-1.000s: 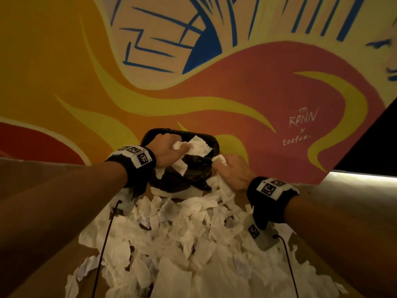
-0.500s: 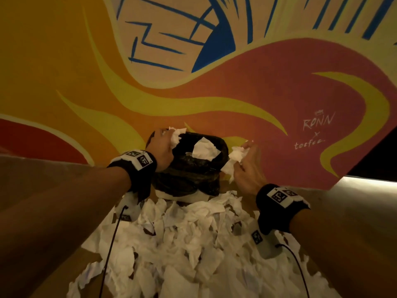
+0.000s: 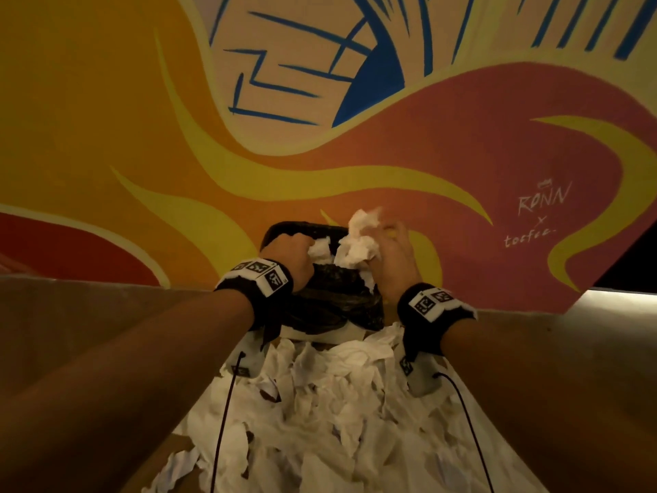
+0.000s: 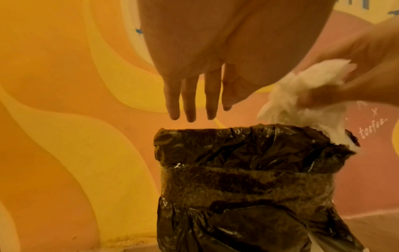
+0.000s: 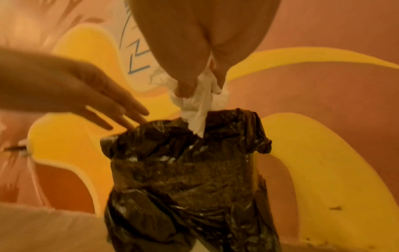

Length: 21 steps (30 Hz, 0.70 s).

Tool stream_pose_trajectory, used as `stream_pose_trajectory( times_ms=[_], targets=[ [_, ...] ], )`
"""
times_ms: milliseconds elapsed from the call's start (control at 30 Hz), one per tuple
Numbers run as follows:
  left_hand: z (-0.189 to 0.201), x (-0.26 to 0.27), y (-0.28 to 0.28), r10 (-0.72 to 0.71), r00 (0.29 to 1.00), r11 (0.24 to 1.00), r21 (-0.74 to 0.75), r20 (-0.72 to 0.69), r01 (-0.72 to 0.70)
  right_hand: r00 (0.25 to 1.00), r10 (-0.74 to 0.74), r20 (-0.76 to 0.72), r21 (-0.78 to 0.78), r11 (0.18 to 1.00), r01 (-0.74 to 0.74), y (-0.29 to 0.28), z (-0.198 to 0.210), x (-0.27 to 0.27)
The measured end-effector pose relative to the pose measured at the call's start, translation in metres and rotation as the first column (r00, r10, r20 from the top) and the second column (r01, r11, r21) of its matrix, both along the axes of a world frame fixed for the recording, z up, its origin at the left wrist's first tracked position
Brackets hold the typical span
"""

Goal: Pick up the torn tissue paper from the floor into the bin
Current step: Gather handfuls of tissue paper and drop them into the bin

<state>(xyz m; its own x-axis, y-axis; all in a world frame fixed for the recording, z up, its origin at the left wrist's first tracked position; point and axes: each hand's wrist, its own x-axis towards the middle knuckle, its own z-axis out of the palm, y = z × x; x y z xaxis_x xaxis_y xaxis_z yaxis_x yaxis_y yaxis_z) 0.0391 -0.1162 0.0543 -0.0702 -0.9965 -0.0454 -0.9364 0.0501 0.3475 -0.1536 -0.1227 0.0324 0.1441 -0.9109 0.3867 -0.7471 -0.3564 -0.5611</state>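
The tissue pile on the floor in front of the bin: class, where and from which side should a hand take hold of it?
Grip the raised, crumpled top of the tissue pile, coming from above. The loose, overlapping scraps bunch easily into a closing hand, while the flat pieces at the edges offer little to pinch.

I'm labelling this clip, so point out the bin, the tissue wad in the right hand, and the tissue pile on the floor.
bin [image 4: 248, 179]: left wrist view, black liner's front.
tissue wad [image 3: 355, 243]: head view, crumpled middle.
tissue pile [image 3: 337, 421]: head view, centre of heap.
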Motion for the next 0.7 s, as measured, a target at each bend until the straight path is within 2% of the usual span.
stream_pose_trajectory(
  times_ms=[67,100,167,200,267,367,400,533,600,700],
  targets=[
    [0.000,0.003,0.005,-0.021,1.000,0.999,-0.047,-0.019,0.020,0.996,0.031,-0.086,0.041,0.999,-0.028,-0.008,-0.006,0.006],
    [0.000,0.006,0.007,-0.033,0.999,0.996,-0.079,-0.033,0.030,0.981,0.020,-0.191,0.064,0.998,-0.008,-0.012,-0.008,0.006],
    [0.002,0.011,0.010,-0.045,0.997,0.989,-0.142,-0.068,0.035,0.886,-0.005,-0.464,0.131,0.988,0.075,-0.013,-0.008,0.007],
    [0.002,0.013,0.011,-0.046,0.995,0.985,-0.169,-0.085,0.032,0.843,-0.003,-0.537,0.164,0.980,0.109,-0.011,-0.007,0.007],
    [0.003,0.014,0.013,-0.036,0.993,0.974,-0.224,-0.112,0.010,0.860,-0.035,-0.508,0.192,0.970,0.152,-0.007,-0.008,0.008],
    [0.001,0.011,0.011,-0.025,0.985,0.962,-0.274,-0.170,-0.023,0.905,-0.209,-0.370,-0.001,0.974,0.225,-0.002,-0.007,0.003],
    [0.001,0.007,0.010,-0.019,0.980,0.958,-0.283,-0.197,-0.038,0.913,-0.222,-0.343,-0.001,0.972,0.236,-0.001,-0.005,0.000],
    [0.000,-0.016,0.007,-0.049,0.963,0.947,-0.320,-0.264,-0.039,0.885,-0.017,-0.466,0.226,0.964,0.138,0.009,-0.003,-0.010],
    [0.000,-0.029,0.008,-0.093,0.952,0.949,-0.317,-0.292,-0.005,0.894,0.038,-0.447,0.212,0.975,0.065,0.016,-0.002,-0.018],
    [-0.001,-0.049,0.012,-0.206,0.914,0.937,-0.339,-0.351,0.081,0.952,0.034,-0.305,0.089,0.996,-0.007,0.032,0.007,-0.037]
  ],
)
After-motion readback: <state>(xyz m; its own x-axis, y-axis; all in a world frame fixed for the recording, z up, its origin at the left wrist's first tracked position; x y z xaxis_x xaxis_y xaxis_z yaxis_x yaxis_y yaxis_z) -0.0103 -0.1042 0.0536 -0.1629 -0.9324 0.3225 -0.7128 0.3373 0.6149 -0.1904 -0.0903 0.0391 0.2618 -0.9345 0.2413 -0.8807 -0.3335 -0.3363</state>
